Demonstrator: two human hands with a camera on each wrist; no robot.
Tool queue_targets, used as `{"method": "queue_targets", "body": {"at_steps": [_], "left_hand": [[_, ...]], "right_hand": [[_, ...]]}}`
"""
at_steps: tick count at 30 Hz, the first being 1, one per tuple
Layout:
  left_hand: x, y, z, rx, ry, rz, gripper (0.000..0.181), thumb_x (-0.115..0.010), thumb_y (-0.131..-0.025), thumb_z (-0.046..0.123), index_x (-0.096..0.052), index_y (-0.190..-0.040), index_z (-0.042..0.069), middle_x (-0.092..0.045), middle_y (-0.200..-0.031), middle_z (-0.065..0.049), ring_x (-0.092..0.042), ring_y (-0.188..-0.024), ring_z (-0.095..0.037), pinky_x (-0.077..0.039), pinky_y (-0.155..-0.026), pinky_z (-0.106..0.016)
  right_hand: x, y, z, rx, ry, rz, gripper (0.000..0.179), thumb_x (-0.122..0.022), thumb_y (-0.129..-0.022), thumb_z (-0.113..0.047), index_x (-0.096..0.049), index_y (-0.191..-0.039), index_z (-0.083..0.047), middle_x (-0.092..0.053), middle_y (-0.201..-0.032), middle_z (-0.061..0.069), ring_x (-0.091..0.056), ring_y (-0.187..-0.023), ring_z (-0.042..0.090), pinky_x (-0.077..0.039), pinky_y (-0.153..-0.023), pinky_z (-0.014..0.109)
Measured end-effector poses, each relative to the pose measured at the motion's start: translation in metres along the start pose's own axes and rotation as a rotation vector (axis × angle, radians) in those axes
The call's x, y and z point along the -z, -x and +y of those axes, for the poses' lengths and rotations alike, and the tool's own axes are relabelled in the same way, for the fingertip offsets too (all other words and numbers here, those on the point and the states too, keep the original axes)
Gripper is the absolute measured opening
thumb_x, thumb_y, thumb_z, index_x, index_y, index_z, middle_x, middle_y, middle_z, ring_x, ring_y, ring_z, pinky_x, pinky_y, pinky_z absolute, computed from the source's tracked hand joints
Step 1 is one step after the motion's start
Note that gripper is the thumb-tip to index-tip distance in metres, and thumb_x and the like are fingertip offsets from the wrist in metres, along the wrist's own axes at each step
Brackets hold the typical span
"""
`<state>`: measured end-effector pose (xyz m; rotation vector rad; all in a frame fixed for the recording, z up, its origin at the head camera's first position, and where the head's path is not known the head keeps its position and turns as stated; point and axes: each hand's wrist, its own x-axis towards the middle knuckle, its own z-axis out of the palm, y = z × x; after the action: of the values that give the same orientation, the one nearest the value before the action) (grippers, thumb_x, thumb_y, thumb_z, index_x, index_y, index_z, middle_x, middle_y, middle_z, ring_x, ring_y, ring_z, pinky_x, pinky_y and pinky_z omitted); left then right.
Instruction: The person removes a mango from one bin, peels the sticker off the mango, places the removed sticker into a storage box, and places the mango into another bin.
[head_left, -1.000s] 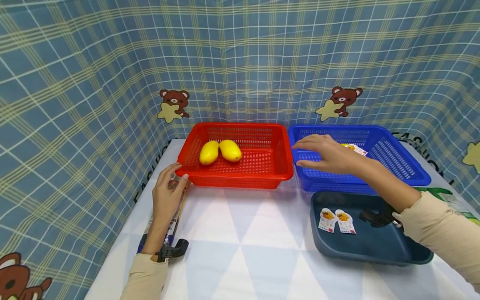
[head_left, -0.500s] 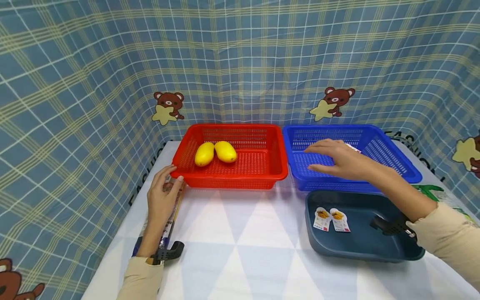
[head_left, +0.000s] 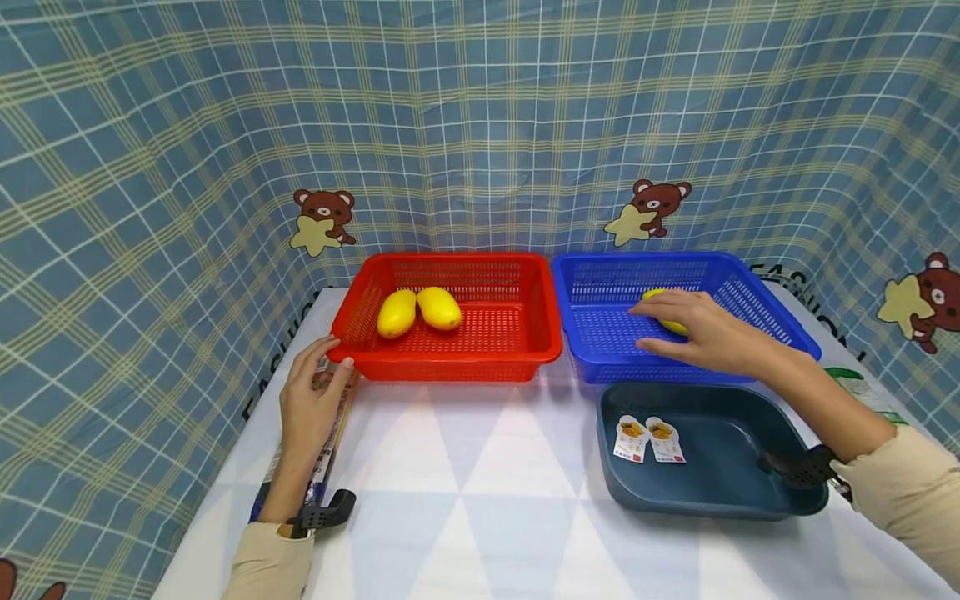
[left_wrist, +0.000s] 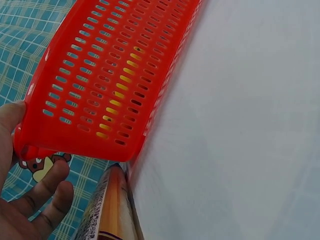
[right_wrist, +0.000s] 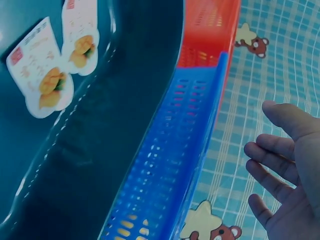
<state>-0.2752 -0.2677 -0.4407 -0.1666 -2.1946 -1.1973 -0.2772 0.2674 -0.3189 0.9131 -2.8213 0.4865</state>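
Observation:
My left hand (head_left: 309, 408) grips the front left corner of the red basket (head_left: 450, 367), thumb and fingertips at its rim. Inside lie two yellow mangoes (head_left: 397, 314), side by side at the left. Over the blue basket (head_left: 600, 333) my right hand (head_left: 705, 333) hovers with nothing in its fingers, which are loosely spread in the right wrist view. It partly covers another yellow mango (head_left: 677, 327) in that basket. In front stands a dark teal tub (head_left: 705, 492) holding two small cards (head_left: 630, 439) printed with mango pictures.
A long printed packet (left_wrist: 107, 210) lies under my left forearm, beside the red basket. Beyond my right forearm is a green and white packet (head_left: 862, 396). A plaid cloth (head_left: 480, 125) hangs behind and at both sides of the white table (head_left: 450, 467).
The whole head view has shifted left. My right hand has moved slightly right over the blue basket, uncovering the mango there and hiding a card seen earlier. My left hand stays at the red basket's corner.

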Motion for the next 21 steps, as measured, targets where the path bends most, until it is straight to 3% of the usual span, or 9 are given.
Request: {"method": "queue_targets", "body": {"at_steps": [7,14,21], "left_hand": [[-0.001,0.000,0.000,-0.005,-0.010,0.007,0.042,-0.069,-0.096,0.020,-0.062,-0.137,0.013,-0.052,-0.144,0.004,-0.058,-0.087,-0.011,-0.045,-0.080,-0.007],[-0.002,0.001,-0.001,0.006,-0.018,0.012,0.042,-0.070,-0.096,0.020,-0.062,-0.137,0.014,-0.052,-0.144,0.004,-0.058,-0.086,-0.018,-0.045,-0.078,-0.007],[-0.002,0.001,0.000,0.016,-0.025,0.013,0.043,-0.070,-0.096,0.021,-0.062,-0.137,0.017,-0.051,-0.144,0.005,-0.058,-0.086,-0.012,-0.045,-0.076,-0.005]], "right_hand": [[0.004,0.013,0.011,-0.033,0.025,0.007,0.050,-0.073,-0.093,-0.030,-0.062,-0.134,-0.004,-0.057,-0.136,0.023,-0.041,-0.132,0.046,-0.026,-0.102,0.071],[0.009,0.028,0.020,-0.056,0.028,0.034,0.050,-0.075,-0.092,-0.028,-0.062,-0.132,-0.002,-0.057,-0.134,0.024,-0.042,-0.130,0.049,-0.025,-0.101,0.074],[0.012,0.042,0.032,-0.099,0.056,0.045,0.049,-0.076,-0.090,-0.026,-0.064,-0.130,-0.001,-0.058,-0.133,0.025,-0.042,-0.129,0.049,-0.026,-0.100,0.074]]}}
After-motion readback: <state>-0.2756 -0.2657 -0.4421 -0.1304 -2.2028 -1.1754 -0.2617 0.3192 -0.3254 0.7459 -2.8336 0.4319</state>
